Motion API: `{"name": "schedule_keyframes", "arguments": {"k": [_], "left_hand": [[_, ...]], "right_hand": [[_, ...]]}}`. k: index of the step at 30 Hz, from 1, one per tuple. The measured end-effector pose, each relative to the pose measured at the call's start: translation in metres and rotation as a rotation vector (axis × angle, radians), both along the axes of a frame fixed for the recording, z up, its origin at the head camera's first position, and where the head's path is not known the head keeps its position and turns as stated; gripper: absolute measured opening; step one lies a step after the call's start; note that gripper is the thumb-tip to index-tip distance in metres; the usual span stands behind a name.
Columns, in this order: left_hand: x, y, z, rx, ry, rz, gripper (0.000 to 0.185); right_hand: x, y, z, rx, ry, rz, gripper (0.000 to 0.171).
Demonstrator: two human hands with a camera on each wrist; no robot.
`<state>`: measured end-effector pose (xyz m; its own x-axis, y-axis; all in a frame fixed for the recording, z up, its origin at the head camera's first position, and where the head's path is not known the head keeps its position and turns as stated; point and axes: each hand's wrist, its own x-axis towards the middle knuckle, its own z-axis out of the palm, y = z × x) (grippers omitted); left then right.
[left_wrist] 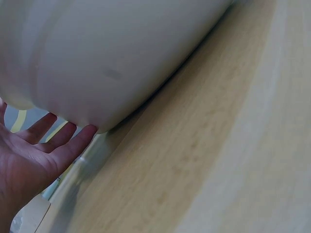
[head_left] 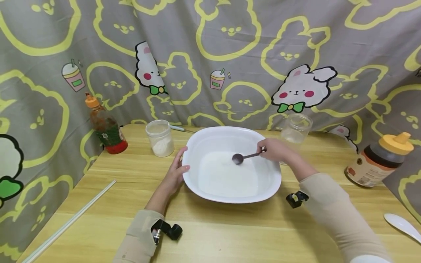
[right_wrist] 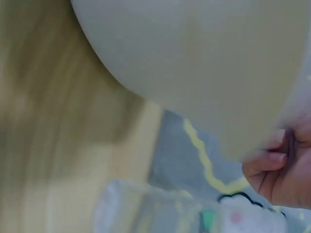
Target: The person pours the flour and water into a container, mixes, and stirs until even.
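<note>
My right hand (head_left: 275, 149) pinches the handle of a small dark measuring spoon (head_left: 238, 159). The spoon's round bowl is over the inside of a white plastic basin (head_left: 230, 200). What lies on the basin's floor is white on white and hard to make out. At the basin's left rim my left hand (head_left: 174, 173) grips with the thumb at the edge. Its other fingers (left_wrist: 70, 148) rest against the outer wall in the left wrist view. From the right wrist view, curled fingers (right_wrist: 267, 162) show beside the rim, the spoon hidden behind the basin.
A jar of white powder (head_left: 161, 140) and a red sauce bottle (head_left: 108, 131) stand left. Behind my right hand is a clear jar (head_left: 297, 128). Farther right are a brown squeeze bottle (head_left: 378, 160) and white spoon (head_left: 402, 224). Chopsticks (head_left: 72, 219) lie front left.
</note>
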<state>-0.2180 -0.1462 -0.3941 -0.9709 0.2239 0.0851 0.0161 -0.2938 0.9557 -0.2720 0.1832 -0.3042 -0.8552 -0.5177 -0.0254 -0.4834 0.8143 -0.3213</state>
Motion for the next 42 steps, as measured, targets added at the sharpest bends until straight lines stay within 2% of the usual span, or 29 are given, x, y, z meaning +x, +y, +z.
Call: {"name": "schedule_keyframes", "arguments": {"k": [3, 5, 7, 10, 14, 17, 21, 26, 30, 32, 35, 38, 40, 42], "left_hand": [[0.0, 0.0, 0.0, 0.002, -0.002, 0.001, 0.068], [0.0, 0.0, 0.0, -0.001, -0.001, 0.004, 0.068], [0.0, 0.0, 0.0, -0.006, 0.0, 0.007, 0.069], [0.0, 0.0, 0.0, -0.008, 0.003, 0.002, 0.068], [0.001, 0.001, -0.001, -0.008, 0.006, -0.001, 0.068], [0.0, 0.001, -0.001, -0.008, 0.008, 0.0, 0.068], [0.001, 0.001, -0.001, -0.008, 0.006, 0.001, 0.067], [0.001, 0.0, 0.0, 0.0, 0.005, -0.006, 0.068], [0.001, -0.001, 0.001, 0.003, 0.004, -0.013, 0.068], [0.001, -0.001, 0.001, 0.002, 0.0, -0.015, 0.067], [0.001, 0.0, 0.001, 0.002, -0.008, -0.014, 0.067], [0.001, 0.0, 0.001, -0.001, -0.013, -0.013, 0.067], [0.001, 0.001, 0.001, -0.004, -0.012, -0.011, 0.067], [0.001, 0.001, 0.001, -0.004, -0.009, -0.009, 0.067]], "right_hand": [[-0.003, -0.016, -0.012, -0.066, 0.022, 0.0, 0.006], [-0.003, -0.026, -0.018, -0.122, 0.005, 0.02, 0.006], [-0.002, -0.035, -0.023, -0.185, -0.049, 0.054, 0.006], [0.001, -0.041, -0.028, -0.254, -0.178, 0.113, 0.007], [0.008, -0.036, -0.024, -0.26, -0.335, 0.208, 0.009], [0.012, -0.026, -0.015, -0.208, -0.367, 0.268, 0.012], [0.015, -0.01, 0.003, -0.113, -0.326, 0.262, 0.012], [0.011, 0.005, 0.02, 0.006, -0.184, 0.144, 0.013], [0.001, 0.007, 0.015, 0.005, -0.089, 0.082, 0.011], [-0.004, 0.003, 0.007, -0.037, -0.095, 0.051, 0.01], [-0.006, -0.005, -0.004, -0.147, -0.196, 0.037, 0.009], [-0.004, -0.011, -0.011, -0.265, -0.343, 0.087, 0.009], [-0.001, -0.011, -0.011, -0.293, -0.412, 0.135, 0.009], [0.002, -0.008, -0.008, -0.275, -0.438, 0.168, 0.009]]}}
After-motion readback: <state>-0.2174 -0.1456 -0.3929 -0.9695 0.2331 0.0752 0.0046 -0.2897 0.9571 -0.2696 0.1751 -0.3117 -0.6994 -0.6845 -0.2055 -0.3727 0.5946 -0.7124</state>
